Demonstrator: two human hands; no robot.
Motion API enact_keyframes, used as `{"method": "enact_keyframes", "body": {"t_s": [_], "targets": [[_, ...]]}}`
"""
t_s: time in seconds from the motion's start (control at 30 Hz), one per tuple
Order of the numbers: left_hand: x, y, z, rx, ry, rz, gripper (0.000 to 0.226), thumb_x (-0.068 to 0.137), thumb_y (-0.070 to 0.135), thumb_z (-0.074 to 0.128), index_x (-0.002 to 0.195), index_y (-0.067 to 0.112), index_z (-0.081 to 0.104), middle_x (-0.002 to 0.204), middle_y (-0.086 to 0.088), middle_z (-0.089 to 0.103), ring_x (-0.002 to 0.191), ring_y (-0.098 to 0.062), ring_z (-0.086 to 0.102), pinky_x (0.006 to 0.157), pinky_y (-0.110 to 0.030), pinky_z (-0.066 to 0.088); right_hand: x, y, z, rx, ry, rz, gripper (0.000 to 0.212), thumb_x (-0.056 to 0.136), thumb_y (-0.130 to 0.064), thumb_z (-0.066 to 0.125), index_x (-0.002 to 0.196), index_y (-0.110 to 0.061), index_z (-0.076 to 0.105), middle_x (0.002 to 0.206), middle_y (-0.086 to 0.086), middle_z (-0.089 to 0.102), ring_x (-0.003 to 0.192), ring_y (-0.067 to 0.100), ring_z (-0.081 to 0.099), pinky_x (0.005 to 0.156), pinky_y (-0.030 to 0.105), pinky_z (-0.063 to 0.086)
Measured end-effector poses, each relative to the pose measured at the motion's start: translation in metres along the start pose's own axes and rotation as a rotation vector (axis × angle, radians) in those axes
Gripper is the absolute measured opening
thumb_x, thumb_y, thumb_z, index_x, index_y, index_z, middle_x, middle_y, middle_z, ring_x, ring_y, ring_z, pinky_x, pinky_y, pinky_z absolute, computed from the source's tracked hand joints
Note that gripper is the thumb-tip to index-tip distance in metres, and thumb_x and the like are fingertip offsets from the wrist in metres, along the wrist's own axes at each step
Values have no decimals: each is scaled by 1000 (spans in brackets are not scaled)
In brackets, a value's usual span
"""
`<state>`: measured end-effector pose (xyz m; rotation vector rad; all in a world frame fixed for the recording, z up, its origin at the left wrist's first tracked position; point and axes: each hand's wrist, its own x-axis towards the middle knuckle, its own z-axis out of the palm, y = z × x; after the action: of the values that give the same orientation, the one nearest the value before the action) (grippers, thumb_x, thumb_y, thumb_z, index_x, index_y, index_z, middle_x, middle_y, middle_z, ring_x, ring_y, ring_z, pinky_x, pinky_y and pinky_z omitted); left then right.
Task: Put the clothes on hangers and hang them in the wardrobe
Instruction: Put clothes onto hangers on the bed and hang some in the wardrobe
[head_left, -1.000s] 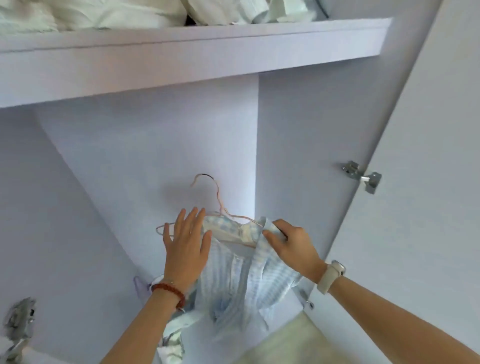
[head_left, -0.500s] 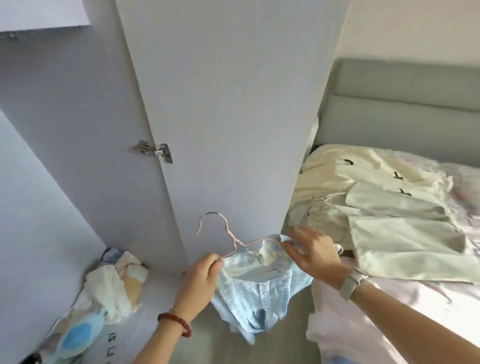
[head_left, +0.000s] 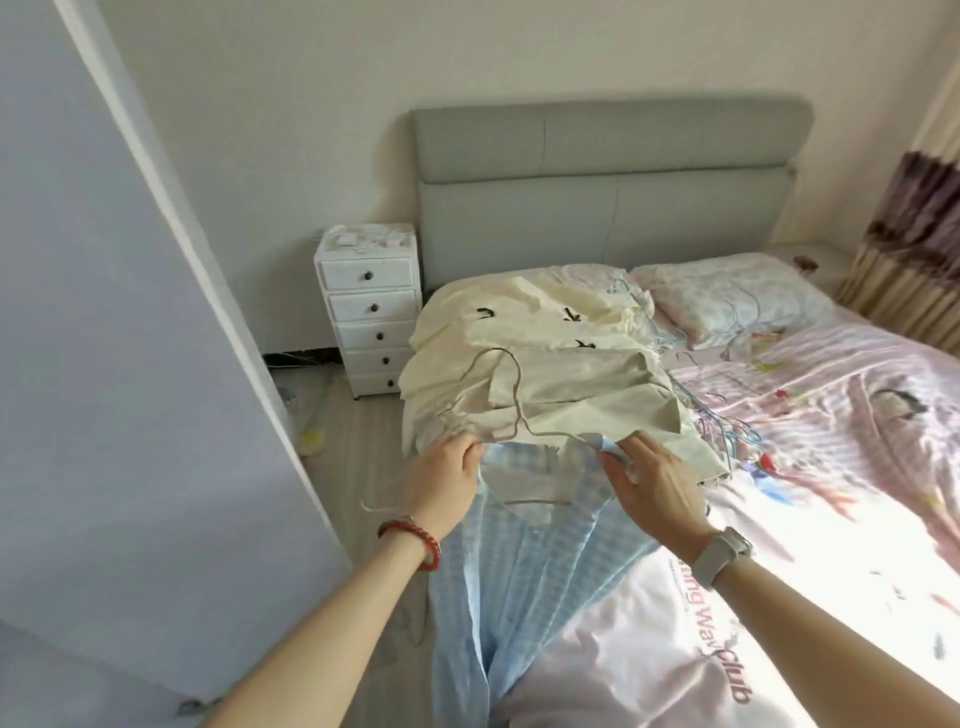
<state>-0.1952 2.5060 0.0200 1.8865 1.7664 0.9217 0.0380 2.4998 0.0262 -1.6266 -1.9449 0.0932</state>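
Shirt (head_left: 524, 561): blue-white check, thin soft cloth, prob. very light; it hangs limp from the hanger, over the bed edge, btw. both hands.
Wardrobe door (head_left: 119, 364): far left, pale, open; shirt is well apart from it.
Left hand (head_left: 441, 483): fingers curled, pinch the left shoulder of shirt where the wire runs; whether the wire itself is in the pinch, cannot tell.
Hanger (head_left: 514, 410): thin pink wire, stiff but prob. bends easy; hook stands up w/ a tilt to left, above collar; lower bar shows inside the neck opening.
Where to hold: best at hook or wire shoulders, not cloth alone, bc. the cloth can slip off thin wire.
Right hand (head_left: 654, 483): fingers bent, pinch right collar/shoulder edge of shirt, near the wire end.
Cream garment (head_left: 545, 374): on bed (head_left: 831, 467) behind the hanger, not yet hung.
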Motion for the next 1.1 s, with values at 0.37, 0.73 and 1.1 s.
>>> {"method": "enact_keyframes", "body": {"t_s": [0.37,0.73,1.1], "targets": [[107,-6,17,105,436,-154,22,94,9,46,97,4,68,100,-17,64,99,-36,51,86,-37,33,81,1,47,200,-121,-8,22,93,-21,45,74,-16,36,68,18,60,68,42,54,54,33,28],[255,-52,-61,-114,661,-258,41,95,19,44,135,12,44,145,-11,36,135,-26,28,111,-40,23,262,-100,103,547,14,-14,31,93,-14,46,63,-13,35,48,-5,31,47,16,31,52,36,26],[454,57,-11,-8,293,107,54,96,32,41,145,27,20,156,-2,11,143,-20,6,114,-44,9,464,-21,53,830,512,269,42,88,-10,48,55,-18,23,51,-7,24,46,6,22,44,19,21]]}}
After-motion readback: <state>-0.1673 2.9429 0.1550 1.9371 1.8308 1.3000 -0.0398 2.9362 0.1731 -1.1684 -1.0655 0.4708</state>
